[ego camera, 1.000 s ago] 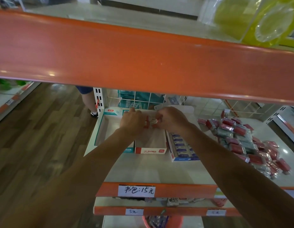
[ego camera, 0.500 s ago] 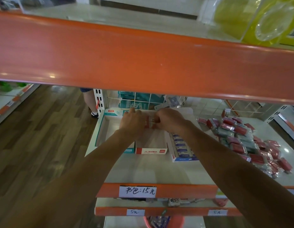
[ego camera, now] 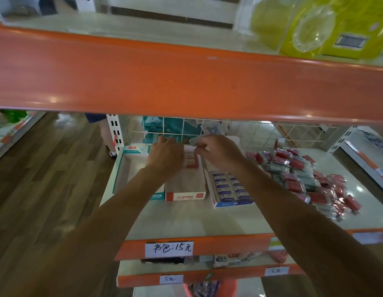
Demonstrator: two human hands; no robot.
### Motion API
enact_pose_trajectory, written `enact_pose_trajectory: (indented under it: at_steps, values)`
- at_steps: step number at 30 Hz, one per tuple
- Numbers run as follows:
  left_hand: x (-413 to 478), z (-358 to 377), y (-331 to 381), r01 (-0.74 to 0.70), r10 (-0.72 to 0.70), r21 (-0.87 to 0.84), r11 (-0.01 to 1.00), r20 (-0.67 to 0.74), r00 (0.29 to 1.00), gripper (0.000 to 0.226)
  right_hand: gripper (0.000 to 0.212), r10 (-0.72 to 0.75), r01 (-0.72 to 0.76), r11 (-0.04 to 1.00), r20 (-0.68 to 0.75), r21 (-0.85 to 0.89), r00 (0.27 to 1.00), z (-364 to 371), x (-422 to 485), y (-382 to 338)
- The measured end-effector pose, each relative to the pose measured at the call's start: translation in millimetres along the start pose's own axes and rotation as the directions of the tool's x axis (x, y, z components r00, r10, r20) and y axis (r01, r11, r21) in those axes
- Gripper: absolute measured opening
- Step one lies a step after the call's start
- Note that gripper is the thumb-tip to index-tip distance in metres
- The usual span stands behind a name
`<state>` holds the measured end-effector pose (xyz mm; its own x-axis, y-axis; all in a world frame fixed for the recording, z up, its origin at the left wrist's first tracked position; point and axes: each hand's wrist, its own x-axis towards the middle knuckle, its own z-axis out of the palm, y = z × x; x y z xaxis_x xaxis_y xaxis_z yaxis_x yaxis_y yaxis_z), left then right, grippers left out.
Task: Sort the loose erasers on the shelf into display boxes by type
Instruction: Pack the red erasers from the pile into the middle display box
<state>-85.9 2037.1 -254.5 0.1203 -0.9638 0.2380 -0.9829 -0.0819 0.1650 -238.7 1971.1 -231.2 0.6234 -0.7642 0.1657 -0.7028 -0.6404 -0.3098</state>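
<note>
At 12 o'clock inside red display box (ego camera: 185, 190), right hand (ego camera: 221, 152) pinches red erasers (ego camera: 190, 161); left hand (ego camera: 166, 157) grip indeterminate, fingers hidden.

Loose erasers (ego camera: 301, 179), red and grey, wrapped, lying heaped at right. Teal box (ego camera: 132, 168), red box (ego camera: 185, 196), blue box (ego camera: 233, 203) sitting side by side; red erasers (ego camera: 191, 160) resting at red box's back.
</note>
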Motion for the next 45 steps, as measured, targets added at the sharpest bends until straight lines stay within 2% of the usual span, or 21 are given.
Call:
enact_pose_trajectory:
  at_steps: [3,11,14,17,22,28,31,38,41,45]
  values:
    - [-3.0,-8.1,26.0,-0.021,0.011,-0.126,0.992,-0.086,0.996,0.023,0.02,0.037,-0.034,0.998,-0.056,0.056,0.998,-14.9,-27.0,15.6]
    - [-7.8,-8.2,112.4,-0.114,0.103,-0.216,0.97,-0.061,0.993,0.02,0.026,0.168,-0.145,0.976,-0.14,0.165,0.976,-45.5,-101.9,79.0]
    - [-13.2,-7.1,147.1,-0.2,0.186,-0.253,0.947,-0.078,0.979,0.018,0.022,0.212,-0.194,0.974,-0.168,0.113,0.963,-60.5,-127.8,103.2]
    - [-15.4,-2.4,178.7,-0.261,0.249,-0.309,0.915,-0.078,0.965,0.015,0.019,0.284,-0.284,0.959,-0.117,0.021,0.952,-75.5,-149.7,127.2]
    - [-13.6,13.7,215.3,-0.248,0.269,-0.328,0.911,0.019,0.963,0.017,0.02,0.333,-0.334,0.939,-0.031,-0.076,0.942,-77.5,-170.6,167.7]
    - [-7.5,22.4,246.1,-0.248,0.288,-0.293,0.924,0.103,0.952,0.02,0.013,0.263,-0.258,0.961,0.042,-0.097,0.964,-74.9,-179.8,186.9]
    - [-11.0,24.2,256.3,-0.278,0.326,-0.304,0.911,0.118,0.938,0.015,0.011,0.264,-0.258,0.962,0.058,-0.089,0.963,-75.4,-173.5,191.7]
    - [-12.3,41.8,267.8,-0.36,0.387,-0.161,0.919,0.195,0.901,0.034,0.024,0.241,-0.229,0.966,0.099,-0.119,0.965,-84.3,-166.0,195.0]
    - [-13.6,46.8,267.9,-0.394,0.435,-0.211,0.894,0.206,0.876,0.035,0.029,0.263,-0.259,0.964,0.062,-0.064,0.963,-88.0,-168.3,198.2]
    - [-13.3,49.8,269.5,-0.399,0.453,-0.246,0.884,0.233,0.861,0.045,0.054,0.227,-0.229,0.973,0.08,0.02,0.971,-97.2,-170.9,193.3]
